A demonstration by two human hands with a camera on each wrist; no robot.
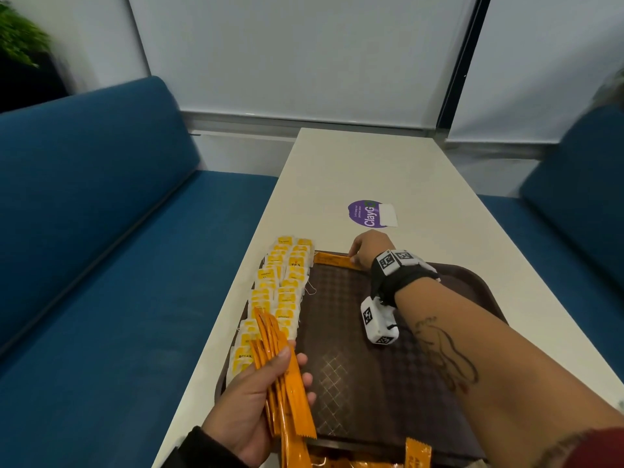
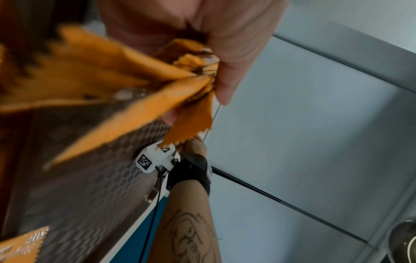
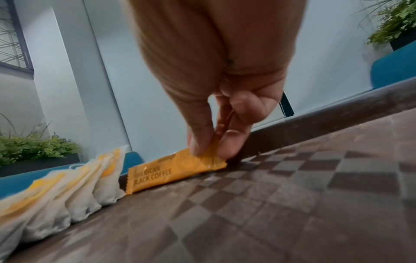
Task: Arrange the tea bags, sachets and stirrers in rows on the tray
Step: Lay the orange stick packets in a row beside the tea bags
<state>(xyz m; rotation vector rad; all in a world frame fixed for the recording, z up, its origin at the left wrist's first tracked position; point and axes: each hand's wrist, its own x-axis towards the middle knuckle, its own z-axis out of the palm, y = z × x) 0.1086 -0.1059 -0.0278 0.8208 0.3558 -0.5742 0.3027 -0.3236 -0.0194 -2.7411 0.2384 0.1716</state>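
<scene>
The tray (image 1: pixel 388 359) looks like dark brown plastic, its floor embossed with a fine diamond texture that catches a dull sheen. The orange coffee sachets (image 1: pixel 287 383) are glossy foil-like film with serrated ends, while the tea bags (image 1: pixel 280 292) look like soft, matt white paper. The surface (image 1: pixel 422 177) is smooth, off-white and faintly glossy; the benches (image 1: pixel 101 214) are matt blue cloth.

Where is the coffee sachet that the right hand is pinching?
The coffee sachet lies along the tray's far rim, beside the tea bags on the left, its right end pinched by the right hand.
</scene>
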